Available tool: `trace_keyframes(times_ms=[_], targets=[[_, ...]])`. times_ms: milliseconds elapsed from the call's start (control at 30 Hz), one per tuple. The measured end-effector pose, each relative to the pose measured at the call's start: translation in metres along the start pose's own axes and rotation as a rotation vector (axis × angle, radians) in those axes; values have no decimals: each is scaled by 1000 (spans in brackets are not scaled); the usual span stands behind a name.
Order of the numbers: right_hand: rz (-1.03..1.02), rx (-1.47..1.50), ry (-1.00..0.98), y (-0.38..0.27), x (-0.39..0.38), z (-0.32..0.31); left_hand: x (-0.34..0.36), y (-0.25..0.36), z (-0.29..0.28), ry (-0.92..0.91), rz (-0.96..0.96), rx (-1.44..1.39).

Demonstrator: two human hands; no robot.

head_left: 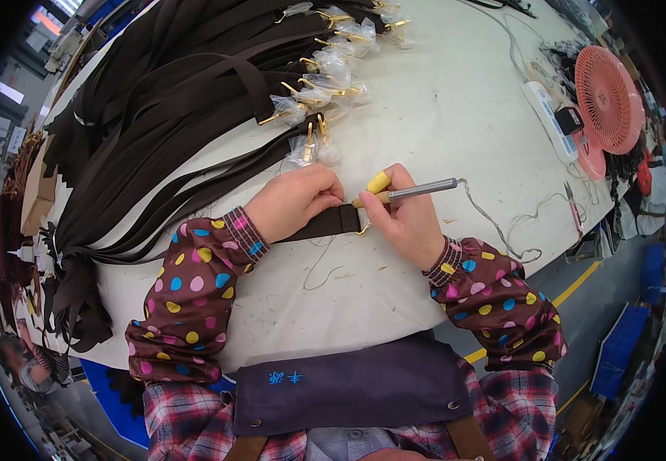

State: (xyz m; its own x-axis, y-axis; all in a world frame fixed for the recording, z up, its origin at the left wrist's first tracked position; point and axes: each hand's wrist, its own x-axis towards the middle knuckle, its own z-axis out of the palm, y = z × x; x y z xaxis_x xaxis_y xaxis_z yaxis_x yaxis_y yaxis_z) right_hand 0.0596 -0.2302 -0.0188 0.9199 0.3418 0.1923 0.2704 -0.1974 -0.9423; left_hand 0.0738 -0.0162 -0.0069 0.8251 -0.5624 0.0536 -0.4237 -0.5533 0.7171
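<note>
My left hand (pixel 298 201) is closed, thumb and forefinger pinched at the end of a dark strap (pixel 333 223) on the table. A gold metal hook (pixel 363 226) shows at that strap end, partly hidden by my right hand (pixel 408 223). In my right hand is a soldering iron (pixel 425 190) with a grey handle and a cord at its back end; its tip points to the strap beside my left fingertips. A yellow finger cover (pixel 379 182) wraps my right forefinger. Whether my left fingers also hold a thread is too small to tell.
Many dark straps (pixel 156 115) lie piled at the far left, their gold hooks wrapped in clear plastic (pixel 337 65). To the right stand a pink fan (pixel 608 100), a white power strip (pixel 550 123) and thread snips (pixel 573 209). Loose thread (pixel 319 269) lies on the white table (pixel 440 100).
</note>
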Motion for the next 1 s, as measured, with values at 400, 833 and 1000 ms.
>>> trace_keyframes(times_ms=[400, 833, 1000], targets=[[-9, -37, -2, 1, 1, 0, 2, 4, -2, 26, -9, -84], [-2, -52, 8, 5, 0, 0, 0, 5, 0, 38, -22, -54], [9, 92, 20, 6, -1, 1, -29, 25, -2, 44, -47, 281]])
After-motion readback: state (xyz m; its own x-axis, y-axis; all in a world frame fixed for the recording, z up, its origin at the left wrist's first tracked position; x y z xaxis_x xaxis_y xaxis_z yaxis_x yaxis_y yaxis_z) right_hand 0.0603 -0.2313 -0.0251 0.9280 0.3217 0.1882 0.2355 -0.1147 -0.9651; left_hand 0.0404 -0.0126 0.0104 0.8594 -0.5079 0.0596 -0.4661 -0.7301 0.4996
